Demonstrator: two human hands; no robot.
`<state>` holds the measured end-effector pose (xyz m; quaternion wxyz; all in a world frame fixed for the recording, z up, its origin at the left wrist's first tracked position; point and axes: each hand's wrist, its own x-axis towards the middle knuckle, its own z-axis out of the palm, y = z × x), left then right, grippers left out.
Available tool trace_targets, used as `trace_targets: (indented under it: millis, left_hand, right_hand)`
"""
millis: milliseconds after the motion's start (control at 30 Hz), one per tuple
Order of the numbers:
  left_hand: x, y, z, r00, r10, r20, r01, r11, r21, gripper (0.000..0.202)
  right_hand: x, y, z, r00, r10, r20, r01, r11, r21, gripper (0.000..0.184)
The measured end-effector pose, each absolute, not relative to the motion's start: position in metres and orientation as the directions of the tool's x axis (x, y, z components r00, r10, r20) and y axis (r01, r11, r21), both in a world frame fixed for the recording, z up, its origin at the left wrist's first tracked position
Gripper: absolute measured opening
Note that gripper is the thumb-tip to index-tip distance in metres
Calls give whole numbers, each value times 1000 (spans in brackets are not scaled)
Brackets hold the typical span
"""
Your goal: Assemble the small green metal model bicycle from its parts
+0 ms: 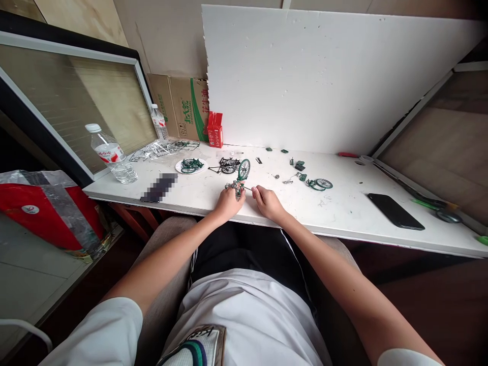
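My left hand (229, 204) is closed around a small green model bicycle assembly (244, 170), just above the table's front edge. Its spoked wheel stands up above my fingers, while the lower part is partly covered by them. My right hand (268, 203) is closed on a thin dark rod-like tool (247, 188) that points left at the assembly. Whether its tip touches the model, I cannot tell. Behind my left hand lie black model bicycle parts (230, 165). A white plate (178, 168) bearing green bicycle pieces (191, 165) is to their left.
Right of my hands lie a green wheel piece (319, 184), small dark green parts (300, 165) and a black phone (395, 211). Water bottles (114, 157), parts frames (163, 149), a red box (215, 131) and a cardboard carton (183, 109) stand or lie toward the left.
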<state>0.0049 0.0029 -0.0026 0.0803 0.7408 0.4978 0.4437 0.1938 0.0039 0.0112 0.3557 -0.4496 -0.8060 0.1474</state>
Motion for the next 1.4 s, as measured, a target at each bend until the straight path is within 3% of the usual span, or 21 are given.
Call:
trace_targets:
  millis: [100, 300, 467, 1100, 1400]
  left_hand:
    - [5, 3, -4, 103, 801, 590, 651, -502, 569, 30]
    - [5, 2, -3, 94, 800, 593, 647, -501, 574, 28]
    - [3, 3, -3, 86, 792, 605, 639, -510, 576, 25]
    - [1, 4, -8, 126, 806, 578, 670, -499, 550, 35]
    - [2, 5, -7, 114, 810, 576, 666, -492, 560, 29]
  right_hand:
    - [192, 4, 9, -347, 839, 418, 643, 538, -546, 35]
    - [194, 7, 5, -360, 793, 491, 529, 607, -593, 19]
    - [196, 9, 3, -386, 769, 509, 480, 639, -601, 23]
    - [197, 6, 10, -365, 835, 412, 552, 550, -627, 33]
    - [193, 4, 9, -412, 793, 448, 556, 609, -566, 29]
